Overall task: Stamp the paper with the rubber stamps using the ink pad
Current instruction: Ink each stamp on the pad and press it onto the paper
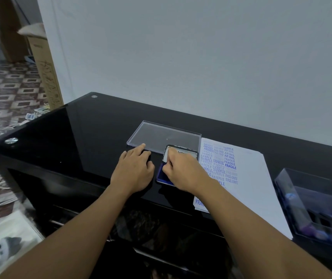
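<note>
Your left hand [134,172] rests flat and relaxed on the black worktop [92,133], its forefinger touching the near edge of the clear lid [165,135]. The paper [251,178], crowded with blue prints, lies just right of the open ink pad [164,177]. Over that pad, your right hand [183,172] curls its grip into a pinch. I cannot tell what it holds.
</note>
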Demonstrator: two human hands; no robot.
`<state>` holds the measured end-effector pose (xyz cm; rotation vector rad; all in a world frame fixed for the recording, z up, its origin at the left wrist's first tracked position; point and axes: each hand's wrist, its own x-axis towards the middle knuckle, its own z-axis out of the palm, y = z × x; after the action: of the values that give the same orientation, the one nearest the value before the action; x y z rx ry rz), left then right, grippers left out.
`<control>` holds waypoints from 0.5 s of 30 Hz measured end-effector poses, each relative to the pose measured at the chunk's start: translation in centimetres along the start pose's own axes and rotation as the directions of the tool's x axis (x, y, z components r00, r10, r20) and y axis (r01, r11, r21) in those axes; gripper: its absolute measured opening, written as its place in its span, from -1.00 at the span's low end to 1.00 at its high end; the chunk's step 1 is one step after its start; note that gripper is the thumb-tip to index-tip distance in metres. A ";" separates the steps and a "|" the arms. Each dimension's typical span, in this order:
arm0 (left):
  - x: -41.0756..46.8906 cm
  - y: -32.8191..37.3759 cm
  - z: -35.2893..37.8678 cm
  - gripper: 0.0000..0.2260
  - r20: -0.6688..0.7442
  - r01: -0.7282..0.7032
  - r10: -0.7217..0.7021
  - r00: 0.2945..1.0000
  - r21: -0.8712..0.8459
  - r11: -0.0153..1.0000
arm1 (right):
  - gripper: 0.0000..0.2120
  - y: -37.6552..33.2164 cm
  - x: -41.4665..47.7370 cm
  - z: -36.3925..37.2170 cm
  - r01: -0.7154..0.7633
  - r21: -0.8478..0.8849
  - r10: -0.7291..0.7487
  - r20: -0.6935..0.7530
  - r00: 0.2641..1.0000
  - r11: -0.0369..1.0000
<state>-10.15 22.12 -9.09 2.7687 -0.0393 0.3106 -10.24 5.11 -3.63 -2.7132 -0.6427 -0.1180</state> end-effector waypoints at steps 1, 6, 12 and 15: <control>0.0 0.0 0.0 -0.57 0.000 0.000 0.000 1.000 0.000 1.000 | -0.78 0.0 0.1 -0.1 -0.011 0.003 0.011 0.008 1.000 1.000; -0.1 0.0 0.0 -0.58 -0.004 0.002 -0.002 1.000 0.000 1.000 | -0.82 -0.1 0.8 -0.5 -0.047 0.020 0.046 0.050 0.998 0.999; 0.0 0.1 -0.1 -0.58 -0.002 0.002 -0.002 1.000 -0.001 1.000 | -0.84 -0.1 0.7 -0.5 -0.047 0.008 0.046 0.043 0.998 0.999; 0.0 0.0 0.0 -0.58 0.000 0.001 -0.001 1.000 0.000 1.000 | -0.81 -0.1 0.2 -0.3 -0.039 0.011 0.039 0.024 0.999 0.999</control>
<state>-10.21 22.10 -9.05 2.7692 -0.0382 0.3103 -10.09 5.21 -3.29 -2.7178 -0.5947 -0.0722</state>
